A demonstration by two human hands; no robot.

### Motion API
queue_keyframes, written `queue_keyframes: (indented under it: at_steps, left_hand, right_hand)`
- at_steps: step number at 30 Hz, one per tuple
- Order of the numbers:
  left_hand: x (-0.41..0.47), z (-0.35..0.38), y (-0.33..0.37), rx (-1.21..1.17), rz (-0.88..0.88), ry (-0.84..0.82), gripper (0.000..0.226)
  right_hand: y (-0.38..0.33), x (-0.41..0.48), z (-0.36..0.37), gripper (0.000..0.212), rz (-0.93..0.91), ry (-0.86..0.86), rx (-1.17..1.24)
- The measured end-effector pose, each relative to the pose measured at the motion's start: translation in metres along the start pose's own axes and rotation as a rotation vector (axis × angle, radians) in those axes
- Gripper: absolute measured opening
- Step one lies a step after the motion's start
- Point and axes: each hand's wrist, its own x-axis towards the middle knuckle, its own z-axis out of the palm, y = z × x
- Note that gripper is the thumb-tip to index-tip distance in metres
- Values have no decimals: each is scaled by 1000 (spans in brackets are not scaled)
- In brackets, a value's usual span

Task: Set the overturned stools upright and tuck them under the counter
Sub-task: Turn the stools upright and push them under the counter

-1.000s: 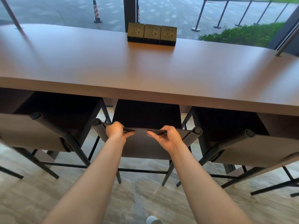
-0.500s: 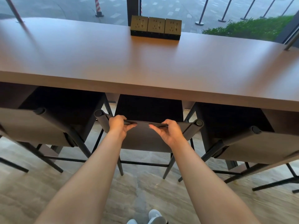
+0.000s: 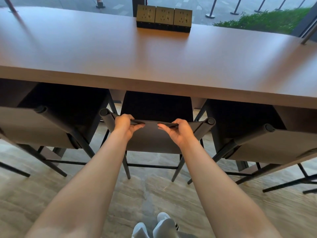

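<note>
My left hand (image 3: 126,125) and right hand (image 3: 178,133) each grip the top edge of the middle stool (image 3: 152,140), upright with its seat partly under the worktop (image 3: 120,54), so I should push evenly and straight (a lopsided shove would slew it into a neighbouring stool (image 3: 34,127)).

a pale grey-beige stone-look floor (image 3: 154,191) runs beneath a long brown wooden worktop (image 3: 85,54), whose smooth top takes soft daylight. at its far edge stands a row of three brass-coloured socket blocks (image 3: 164,18). behind them a dark window post (image 3: 135,0) divides the glass. outside lie grey paving (image 3: 120,6), a green hedge (image 3: 260,19), black stanchion posts (image 3: 210,15) and a red-and-white striped cone (image 3: 100,2).
</note>
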Motion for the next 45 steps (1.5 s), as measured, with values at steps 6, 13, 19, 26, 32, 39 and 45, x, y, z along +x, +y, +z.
queue_keyframes:
  at_steps: [6,13,19,26,32,39,45]
  left_hand:
    - [-3,0,0,-3,-11,-8,30]
    - [-3,0,0,-7,-22,2,36]
    - [-5,-1,0,0,-31,36,42]
    - [-17,-3,-1,-70,-61,20,43]
    - [-31,-11,-6,-15,-28,19,51]
    - [-61,-26,-18,-26,24,50,55]
    - [-103,-44,-30,-53,106,84,53]
  right_hand:
    - [1,-2,-1,46,-12,-2,14]
    - [1,-5,-2,42,-2,-10,27]
    - [1,-7,-3,40,14,-7,55]
    - [3,-20,2,48,22,14,145]
    - [5,-44,-1,76,54,-44,143]
    - [17,-69,1,89,118,-123,5]
    - [17,-97,-7,76,177,-222,-185]
